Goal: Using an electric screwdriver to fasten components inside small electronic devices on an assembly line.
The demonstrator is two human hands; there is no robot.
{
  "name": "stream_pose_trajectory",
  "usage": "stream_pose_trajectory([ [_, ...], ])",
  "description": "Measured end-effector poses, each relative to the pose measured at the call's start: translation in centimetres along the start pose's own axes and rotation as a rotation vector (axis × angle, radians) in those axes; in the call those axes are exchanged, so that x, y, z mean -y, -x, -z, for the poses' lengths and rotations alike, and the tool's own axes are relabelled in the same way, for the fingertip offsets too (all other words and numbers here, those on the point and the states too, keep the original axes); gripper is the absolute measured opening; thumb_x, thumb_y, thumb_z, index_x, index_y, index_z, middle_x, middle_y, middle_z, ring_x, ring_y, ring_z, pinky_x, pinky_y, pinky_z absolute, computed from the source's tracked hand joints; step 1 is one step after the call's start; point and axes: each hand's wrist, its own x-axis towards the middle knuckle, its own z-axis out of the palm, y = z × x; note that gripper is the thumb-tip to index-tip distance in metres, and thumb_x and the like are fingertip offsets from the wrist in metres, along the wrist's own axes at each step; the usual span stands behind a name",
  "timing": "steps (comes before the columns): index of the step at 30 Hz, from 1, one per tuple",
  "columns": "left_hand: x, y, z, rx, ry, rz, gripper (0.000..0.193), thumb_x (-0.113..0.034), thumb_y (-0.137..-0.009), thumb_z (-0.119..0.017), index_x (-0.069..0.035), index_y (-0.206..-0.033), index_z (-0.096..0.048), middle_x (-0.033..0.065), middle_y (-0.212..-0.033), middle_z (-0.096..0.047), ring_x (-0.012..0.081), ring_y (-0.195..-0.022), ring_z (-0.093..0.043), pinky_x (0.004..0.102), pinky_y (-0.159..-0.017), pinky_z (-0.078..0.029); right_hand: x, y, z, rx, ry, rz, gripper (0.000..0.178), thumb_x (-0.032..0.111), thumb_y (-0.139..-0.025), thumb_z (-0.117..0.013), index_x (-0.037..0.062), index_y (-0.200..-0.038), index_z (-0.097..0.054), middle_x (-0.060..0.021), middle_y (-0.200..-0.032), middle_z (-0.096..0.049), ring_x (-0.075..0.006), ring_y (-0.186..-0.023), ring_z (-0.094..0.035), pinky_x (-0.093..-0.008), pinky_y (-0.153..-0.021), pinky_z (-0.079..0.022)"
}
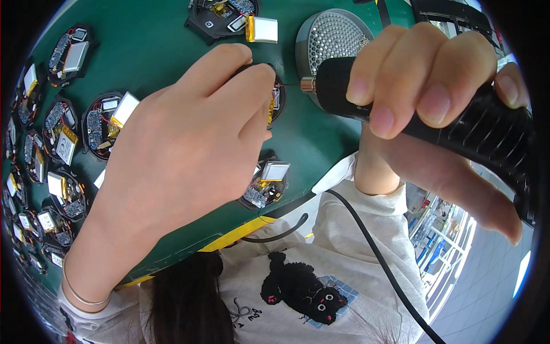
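My right hand [427, 86] wraps around a black electric screwdriver [338, 80] with a copper-coloured collar, held almost level. Its thin bit points left at a round black device housing [278, 102] with exposed electronics. My left hand [183, 135] has its fingers curled over that housing and covers most of it. Whether the bit touches a screw is hidden by the fingers. Just below lies another open round housing [266, 182] with a silver battery pouch folded out. Above my left hand sits a further housing [220, 14] beside its battery [264, 30].
A round grey dish with a perforated metal plate [338, 43] stands behind the screwdriver. Several open housings [63, 129] with batteries crowd the left of the green work mat [146, 49]. A black cable [375, 241] hangs at the right. Yellow tape [232, 234] marks the near edge.
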Motion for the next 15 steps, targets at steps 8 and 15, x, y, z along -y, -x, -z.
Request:
stream_pose_trajectory([
  [8,0.1,0.0,-0.1,-0.007,-0.029,-0.015,0.041,-0.009,-0.064,-0.077,0.005,-0.1,-0.063,0.0132,-0.104,-0.061,0.0319,-0.103,-0.059,0.039,-0.084,-0.051,-0.4,-0.2,-0.2,0.012,-0.008,-0.004,0.099,0.089,-0.07,-0.047,0.0111,-0.131,-0.052,-0.0088,-0.099,-0.057,-0.0214,-0.071,-0.059,-0.0385,-0.064,-0.048],
  [15,0.5,0.3,0.0,0.033,0.004,0.017,0.034,-0.007,-0.066,-0.075,0.004,-0.096,-0.063,0.0138,-0.105,-0.061,0.0323,-0.104,-0.059,0.0397,-0.082,-0.052,-0.6,-0.8,-1.1,0.044,-0.028,-0.017,0.099,0.089,-0.07,-0.047,0.0109,-0.131,-0.051,-0.0088,-0.099,-0.057,-0.0213,-0.071,-0.059,-0.0383,-0.064,-0.048],
])
